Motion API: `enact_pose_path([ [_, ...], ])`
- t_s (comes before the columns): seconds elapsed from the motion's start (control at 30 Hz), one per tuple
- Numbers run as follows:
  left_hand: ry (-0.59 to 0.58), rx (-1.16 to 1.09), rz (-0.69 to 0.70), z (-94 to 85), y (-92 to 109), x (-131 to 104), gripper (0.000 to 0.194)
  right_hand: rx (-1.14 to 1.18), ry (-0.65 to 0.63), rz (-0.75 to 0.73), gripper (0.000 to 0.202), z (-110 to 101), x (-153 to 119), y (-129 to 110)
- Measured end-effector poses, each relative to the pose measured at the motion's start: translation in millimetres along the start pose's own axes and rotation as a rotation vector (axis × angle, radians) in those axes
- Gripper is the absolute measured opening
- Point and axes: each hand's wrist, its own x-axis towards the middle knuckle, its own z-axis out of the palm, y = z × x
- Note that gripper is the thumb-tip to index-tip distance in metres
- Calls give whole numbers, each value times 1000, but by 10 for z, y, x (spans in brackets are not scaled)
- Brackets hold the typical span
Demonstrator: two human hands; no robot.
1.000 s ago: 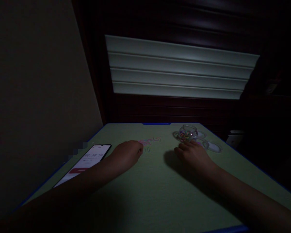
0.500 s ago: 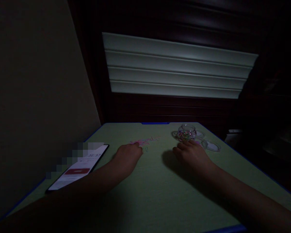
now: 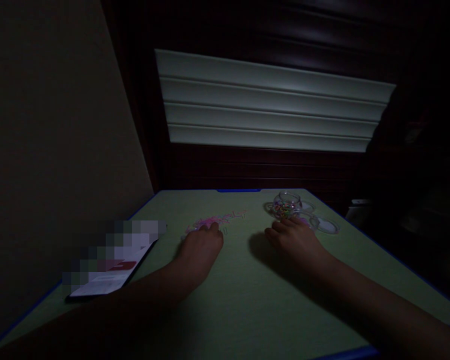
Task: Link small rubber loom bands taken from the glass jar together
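A loose heap of thin little pieces (image 3: 210, 221), mostly pink with some bluish and pale ones at its right end, lies on the pale green table (image 3: 247, 295), just beyond the fingers of the left hand (image 3: 201, 249). The heap is low and ragged, trailing off to the right in a thin scatter, and two or so greenish loops (image 3: 224, 231) sit apart from it, right beside the left hand. In the dim light each piece is too small to make out; they look like slim, bent strips or bands. The left fingers curl down at the heap's near edge and hide part of it, so whether they pinch anything cannot be told. Toward the right stands a clear round jar (image 3: 286, 204), upright and open-mouthed, with a many-coloured jumble in its lower part. The right hand (image 3: 295, 239) is in front of it, fingers bent and close together, covering the jar's lower edge; their tips are hidden, and what they hold, if anything, cannot be told. Past its knuckles shows a pink patch (image 3: 304, 221), its shape unclear, near a clear-rimmed disc (image 3: 327, 226). The left forearm and blurred blocks partly cover a phone (image 3: 110, 280).
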Motion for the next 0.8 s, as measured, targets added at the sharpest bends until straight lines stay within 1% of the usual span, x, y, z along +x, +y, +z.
enact_pose_path([
  [0.23,13,-7,-5,-25,43,-3,33,-3,-7,-5,11,-2,-8,-2],
  [0.37,24,-8,-15,-3,42,0,31,-14,-27,3,14,6,-5,-9],
  [0.57,38,32,-33,47,46,13,28,-16,-33,-1,12,19,-4,1],
  [0.63,72,58,-32,65,50,8,28,-17,-24,0,14,27,-6,5],
  [0.8,233,145,-23,76,78,-12,28,-31,17,-3,12,58,-5,7],
])
